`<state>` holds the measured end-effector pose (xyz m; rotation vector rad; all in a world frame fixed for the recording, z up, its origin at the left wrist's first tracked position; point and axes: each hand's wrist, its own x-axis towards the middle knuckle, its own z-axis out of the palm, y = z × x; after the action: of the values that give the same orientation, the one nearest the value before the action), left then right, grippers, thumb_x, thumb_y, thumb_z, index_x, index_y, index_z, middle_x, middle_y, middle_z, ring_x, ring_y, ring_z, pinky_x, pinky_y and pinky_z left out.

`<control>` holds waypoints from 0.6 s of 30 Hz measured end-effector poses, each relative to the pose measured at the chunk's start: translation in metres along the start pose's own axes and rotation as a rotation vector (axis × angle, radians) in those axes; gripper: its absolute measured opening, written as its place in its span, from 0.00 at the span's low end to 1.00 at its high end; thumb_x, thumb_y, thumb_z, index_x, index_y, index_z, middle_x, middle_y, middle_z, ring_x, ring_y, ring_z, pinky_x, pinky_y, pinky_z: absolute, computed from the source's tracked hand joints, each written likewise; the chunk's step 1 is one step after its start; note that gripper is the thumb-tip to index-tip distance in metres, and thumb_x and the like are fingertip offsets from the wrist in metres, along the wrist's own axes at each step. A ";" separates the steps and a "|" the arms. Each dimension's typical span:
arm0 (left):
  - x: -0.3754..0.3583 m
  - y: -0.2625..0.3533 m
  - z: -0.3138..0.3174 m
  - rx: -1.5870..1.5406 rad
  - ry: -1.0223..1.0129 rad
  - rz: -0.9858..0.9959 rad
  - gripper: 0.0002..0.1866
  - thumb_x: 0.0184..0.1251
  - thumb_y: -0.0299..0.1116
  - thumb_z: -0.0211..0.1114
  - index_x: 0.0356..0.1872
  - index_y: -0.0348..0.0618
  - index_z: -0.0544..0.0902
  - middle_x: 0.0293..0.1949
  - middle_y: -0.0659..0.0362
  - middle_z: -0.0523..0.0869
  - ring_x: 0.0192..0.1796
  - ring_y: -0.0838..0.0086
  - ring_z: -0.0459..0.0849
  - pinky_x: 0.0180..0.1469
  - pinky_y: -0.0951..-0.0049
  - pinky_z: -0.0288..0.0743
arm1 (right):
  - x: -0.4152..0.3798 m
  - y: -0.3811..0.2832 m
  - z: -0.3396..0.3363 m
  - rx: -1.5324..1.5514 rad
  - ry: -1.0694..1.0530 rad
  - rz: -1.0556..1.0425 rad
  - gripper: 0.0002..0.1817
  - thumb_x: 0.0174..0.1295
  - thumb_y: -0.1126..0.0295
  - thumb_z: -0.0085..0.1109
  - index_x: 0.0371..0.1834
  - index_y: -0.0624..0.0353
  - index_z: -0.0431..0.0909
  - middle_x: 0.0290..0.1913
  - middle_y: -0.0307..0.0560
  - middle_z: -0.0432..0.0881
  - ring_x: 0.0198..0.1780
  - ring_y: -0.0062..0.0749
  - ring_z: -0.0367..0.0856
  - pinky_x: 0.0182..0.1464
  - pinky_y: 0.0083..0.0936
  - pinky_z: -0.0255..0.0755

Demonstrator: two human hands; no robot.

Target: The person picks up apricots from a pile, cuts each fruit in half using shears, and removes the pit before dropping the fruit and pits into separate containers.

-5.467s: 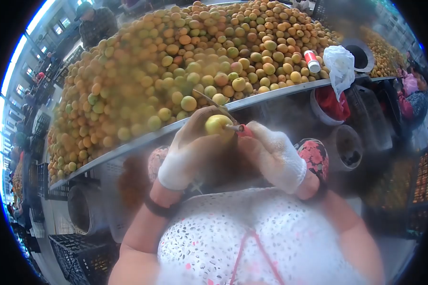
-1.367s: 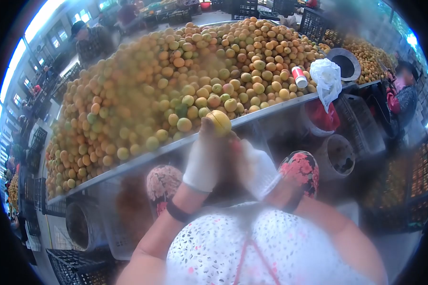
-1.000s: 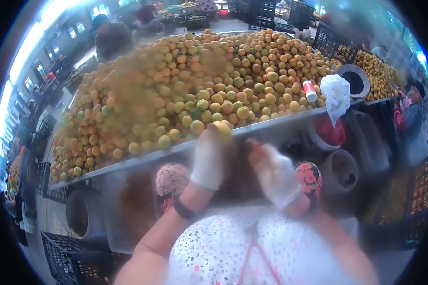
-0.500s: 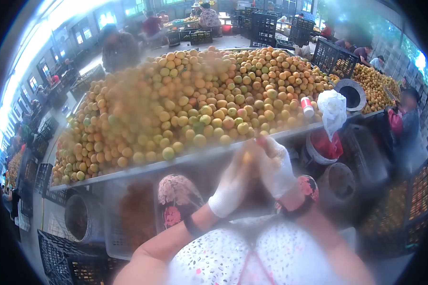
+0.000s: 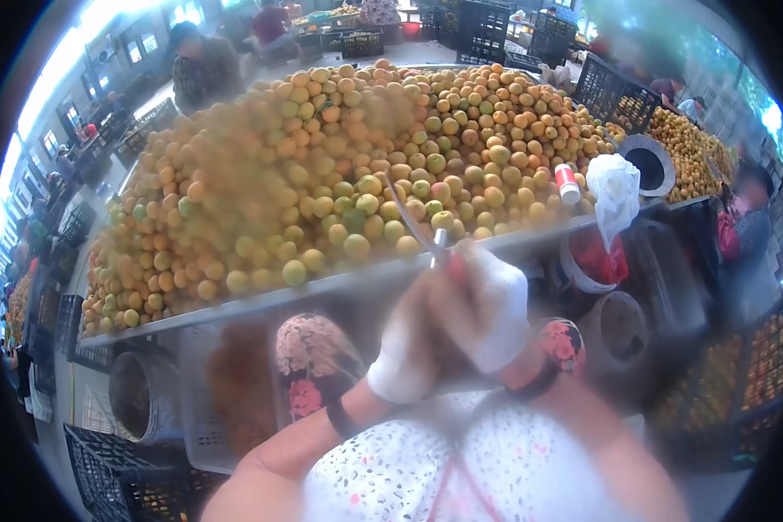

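My right hand [image 5: 496, 304], in a white glove, is closed on a knife [image 5: 413, 222] with a red handle. Its thin, curved blade points up and away over the front fruit, and a short shiny metal piece shows beside the handle. My left hand [image 5: 413, 335], gloved too, is pressed against the right one with its fingers curled. Blur and the right hand hide what it holds. Just beyond both hands lies a big heap of round yellow-orange fruit [image 5: 357, 248] on a table with a pale front edge [image 5: 261, 300].
Right of my hands are a white plastic bag [image 5: 613, 187], a red-and-white bottle [image 5: 567, 184], a grey ring-shaped container [image 5: 670, 165] and a bucket with a red liner [image 5: 574, 270]. A bucket [image 5: 161, 396] and black crates [image 5: 104, 461] stand lower left. Several people work around.
The knife's blade has swung up into view above my hands. The yellow-orange patch between the gloves no longer shows. My hands stay together, and the camera view has shifted slightly.
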<state>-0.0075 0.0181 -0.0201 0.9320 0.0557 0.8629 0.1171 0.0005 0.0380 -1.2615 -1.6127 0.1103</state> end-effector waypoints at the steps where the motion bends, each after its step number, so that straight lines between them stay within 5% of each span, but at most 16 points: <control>1: -0.002 0.005 0.007 -0.032 0.062 -0.088 0.26 0.72 0.62 0.50 0.61 0.58 0.73 0.50 0.60 0.82 0.45 0.66 0.85 0.44 0.64 0.80 | 0.000 0.003 0.000 -0.020 -0.036 -0.028 0.07 0.59 0.71 0.64 0.31 0.60 0.76 0.25 0.54 0.78 0.26 0.52 0.81 0.27 0.36 0.73; 6: 0.004 0.021 0.029 -0.109 0.487 -0.398 0.31 0.70 0.67 0.49 0.63 0.57 0.72 0.56 0.59 0.79 0.55 0.60 0.82 0.58 0.52 0.76 | 0.002 0.009 0.007 -0.081 -0.039 -0.091 0.09 0.58 0.68 0.64 0.31 0.60 0.75 0.24 0.53 0.77 0.26 0.51 0.81 0.27 0.38 0.73; 10: -0.004 0.005 0.010 -0.114 0.489 -0.399 0.31 0.69 0.65 0.53 0.62 0.54 0.72 0.56 0.59 0.79 0.58 0.59 0.81 0.59 0.53 0.76 | -0.003 0.013 0.007 -0.153 -0.060 -0.140 0.10 0.56 0.66 0.66 0.33 0.58 0.76 0.27 0.51 0.78 0.27 0.49 0.81 0.27 0.37 0.74; 14: -0.012 -0.023 -0.026 0.193 0.205 -0.052 0.25 0.71 0.54 0.61 0.58 0.47 0.74 0.53 0.59 0.80 0.55 0.64 0.81 0.58 0.62 0.76 | -0.014 0.027 0.006 -0.186 -0.110 -0.308 0.11 0.54 0.65 0.67 0.34 0.58 0.76 0.30 0.50 0.79 0.29 0.47 0.82 0.28 0.37 0.75; 18: 0.014 -0.010 -0.032 -0.148 0.429 -0.216 0.17 0.78 0.48 0.54 0.52 0.46 0.76 0.47 0.60 0.82 0.50 0.70 0.82 0.54 0.68 0.78 | -0.029 0.036 0.009 -0.120 -0.005 -0.230 0.13 0.53 0.65 0.68 0.39 0.57 0.79 0.31 0.51 0.79 0.31 0.48 0.82 0.30 0.38 0.75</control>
<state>-0.0045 0.0463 -0.0432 0.5782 0.4482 0.8401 0.1317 -0.0009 -0.0064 -1.1565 -1.7781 -0.1278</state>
